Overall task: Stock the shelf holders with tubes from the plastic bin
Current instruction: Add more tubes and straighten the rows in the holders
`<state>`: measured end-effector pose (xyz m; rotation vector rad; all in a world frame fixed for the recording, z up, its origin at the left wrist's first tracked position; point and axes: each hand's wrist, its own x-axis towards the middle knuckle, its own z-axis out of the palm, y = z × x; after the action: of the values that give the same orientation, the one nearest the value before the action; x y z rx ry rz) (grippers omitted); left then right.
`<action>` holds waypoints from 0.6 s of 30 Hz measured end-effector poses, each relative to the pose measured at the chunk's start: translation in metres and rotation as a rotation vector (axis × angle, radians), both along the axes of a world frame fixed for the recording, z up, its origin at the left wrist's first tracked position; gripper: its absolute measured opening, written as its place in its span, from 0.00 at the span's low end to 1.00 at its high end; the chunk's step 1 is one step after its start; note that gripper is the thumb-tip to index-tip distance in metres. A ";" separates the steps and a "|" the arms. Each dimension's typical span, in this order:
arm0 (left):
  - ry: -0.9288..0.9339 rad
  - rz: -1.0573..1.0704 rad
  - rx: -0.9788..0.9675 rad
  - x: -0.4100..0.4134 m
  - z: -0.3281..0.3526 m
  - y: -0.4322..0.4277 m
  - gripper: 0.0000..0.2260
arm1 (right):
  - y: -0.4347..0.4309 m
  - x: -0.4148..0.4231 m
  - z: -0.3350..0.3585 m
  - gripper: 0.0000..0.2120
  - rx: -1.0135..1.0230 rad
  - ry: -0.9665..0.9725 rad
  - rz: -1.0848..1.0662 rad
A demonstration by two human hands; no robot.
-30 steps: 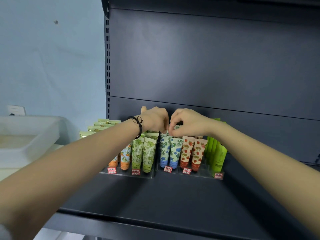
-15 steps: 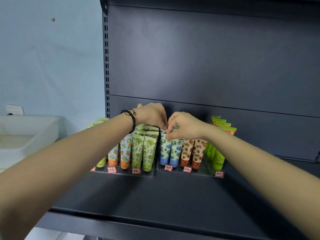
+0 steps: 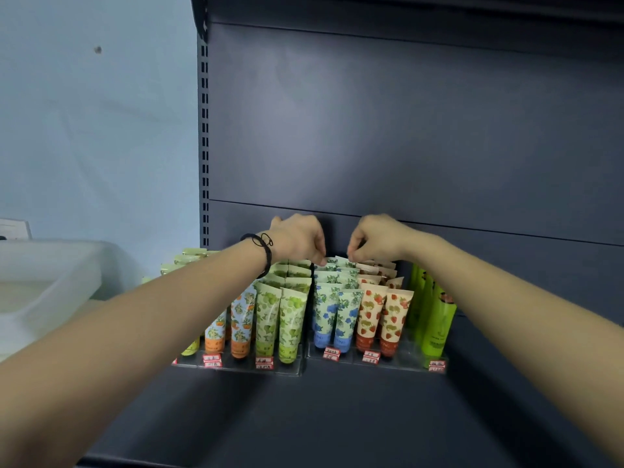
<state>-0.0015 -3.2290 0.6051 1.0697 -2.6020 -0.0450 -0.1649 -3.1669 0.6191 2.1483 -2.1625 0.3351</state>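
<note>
At far left we see the plastic bin [image 3: 50, 275], beside the shelf [image 3: 337, 417]. Clear holders [image 3: 236, 369] carry upright rows of tubes. Our left hand [image 3: 297, 238], fingers curled, pinches the top edges at the back of the blue-flower tubes [image 3: 334, 309]. Our right hand [image 3: 378, 238] pinches there too, close beside it. Strawberry tubes [image 3: 381, 312] and lime tubes [image 3: 435, 319] stand further right.

Only bit I can read: "ING", low on the front blue-flower printed plastic tubes [image 3: 345, 315]. Small red-and-white paper price tags [image 3: 331, 353] on clear plastic holder [image 3: 398, 361] front: handwritten, illegible. Bright green plastic tube [image 3: 439, 327] print too blurry.
</note>
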 end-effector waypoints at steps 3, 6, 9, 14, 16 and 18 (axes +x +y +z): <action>-0.002 -0.003 0.002 -0.005 -0.001 -0.002 0.10 | -0.008 0.001 -0.005 0.05 0.002 -0.016 -0.007; -0.022 -0.004 0.005 -0.007 -0.003 -0.001 0.08 | -0.012 0.003 -0.010 0.05 0.051 0.015 -0.029; -0.036 0.003 -0.001 -0.008 -0.004 0.001 0.08 | -0.011 0.005 -0.010 0.03 0.057 0.016 -0.024; 0.069 0.061 -0.023 -0.008 0.006 -0.005 0.07 | -0.013 0.004 0.001 0.07 0.011 -0.027 -0.036; 0.080 0.082 -0.021 -0.009 0.009 -0.010 0.07 | -0.017 0.003 0.003 0.08 -0.011 -0.052 -0.053; 0.020 0.084 0.015 -0.011 0.007 -0.012 0.09 | -0.021 0.003 0.000 0.09 0.020 -0.032 -0.078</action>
<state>-0.0128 -3.2414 0.6118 1.1772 -2.5400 -0.0554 -0.1617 -3.1883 0.6194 2.0753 -2.2695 0.3466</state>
